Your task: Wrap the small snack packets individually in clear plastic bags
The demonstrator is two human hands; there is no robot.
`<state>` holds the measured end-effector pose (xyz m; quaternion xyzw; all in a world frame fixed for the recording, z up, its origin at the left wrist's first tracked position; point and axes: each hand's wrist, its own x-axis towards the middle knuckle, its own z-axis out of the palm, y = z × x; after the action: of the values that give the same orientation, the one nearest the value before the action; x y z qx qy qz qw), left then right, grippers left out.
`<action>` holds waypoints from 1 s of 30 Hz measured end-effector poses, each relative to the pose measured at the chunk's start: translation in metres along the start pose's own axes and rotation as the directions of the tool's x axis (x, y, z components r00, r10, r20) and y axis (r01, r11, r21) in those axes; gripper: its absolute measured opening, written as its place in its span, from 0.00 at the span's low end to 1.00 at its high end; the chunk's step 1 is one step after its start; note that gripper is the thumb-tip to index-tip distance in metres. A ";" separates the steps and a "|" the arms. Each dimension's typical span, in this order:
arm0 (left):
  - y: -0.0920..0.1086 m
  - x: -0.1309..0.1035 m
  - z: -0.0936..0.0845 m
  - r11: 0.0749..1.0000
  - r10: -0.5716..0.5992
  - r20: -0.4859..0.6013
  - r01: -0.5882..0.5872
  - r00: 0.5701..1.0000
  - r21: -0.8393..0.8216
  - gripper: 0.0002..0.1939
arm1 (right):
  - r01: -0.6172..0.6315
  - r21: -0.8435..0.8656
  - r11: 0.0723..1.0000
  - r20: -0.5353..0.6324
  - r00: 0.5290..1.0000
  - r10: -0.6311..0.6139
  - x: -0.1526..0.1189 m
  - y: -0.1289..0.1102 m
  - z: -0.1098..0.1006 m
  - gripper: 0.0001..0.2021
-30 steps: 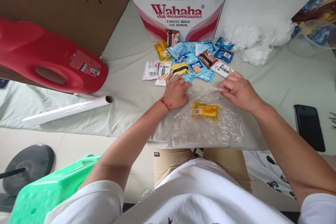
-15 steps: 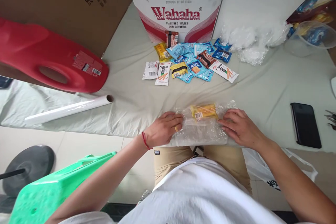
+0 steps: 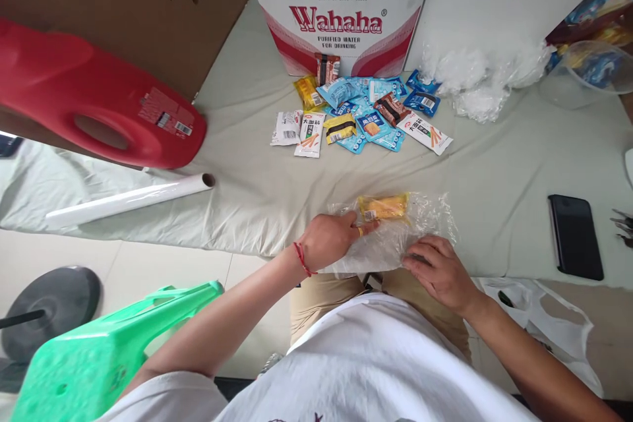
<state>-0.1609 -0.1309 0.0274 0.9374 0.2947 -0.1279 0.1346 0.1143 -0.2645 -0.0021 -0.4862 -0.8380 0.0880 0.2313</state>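
Observation:
A yellow snack packet (image 3: 384, 207) lies on a sheet of clear plastic film (image 3: 380, 244) at the table's near edge. My left hand (image 3: 332, 237), with a ring and a red string bracelet, rests on the film's left part, its index finger reaching to just below the packet. Lower right of the packet, my right hand (image 3: 438, 271) has its thumb and fingers closed at the film's near edge; the pinched part is hidden. Beyond them lies a pile of snack packets (image 3: 373, 124) in blue, yellow, brown and white wrappers.
A Wahaha carton (image 3: 341, 26) stands behind the pile. At the left are a red jug (image 3: 163, 122) and a white roll (image 3: 133, 200). Crumpled clear plastic (image 3: 482, 82) lies at the back right, and a black phone (image 3: 576, 237) at the right. A green stool (image 3: 99, 349) stands below left.
My left hand has moved right, to below the packet. My right hand has moved down and left, from the film's right edge to its near edge. The film's right part lies more spread out.

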 end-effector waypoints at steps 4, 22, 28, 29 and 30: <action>0.004 0.003 -0.002 0.999 -0.015 -0.003 0.015 1.000 -0.033 0.28 | -0.026 0.084 0.996 -0.019 0.999 0.027 0.019 0.000 -0.023 0.11; -0.020 -0.044 0.033 0.676 -0.554 -0.377 0.137 0.742 -0.724 0.29 | -0.344 -0.131 0.930 0.243 0.898 0.366 0.152 0.031 0.005 0.13; 0.019 -0.018 0.045 0.785 -0.614 -0.523 0.388 0.592 -0.483 0.47 | -0.370 -0.167 0.914 0.277 0.872 0.404 0.152 0.029 0.004 0.12; 0.018 -0.009 0.044 0.757 -0.652 -0.504 0.436 0.567 -0.487 0.37 | -0.367 -0.166 0.916 0.280 0.873 0.400 0.151 0.029 0.003 0.12; 0.014 -0.001 0.043 0.727 -0.684 -0.484 0.466 0.546 -0.504 0.25 | -0.363 -0.159 0.918 0.282 0.874 0.395 0.150 0.029 0.003 0.12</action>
<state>-0.1601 -0.1563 -0.0097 0.7343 0.6331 0.2116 0.1231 0.0722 -0.1209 0.0297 -0.6324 -0.7554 0.1639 0.0510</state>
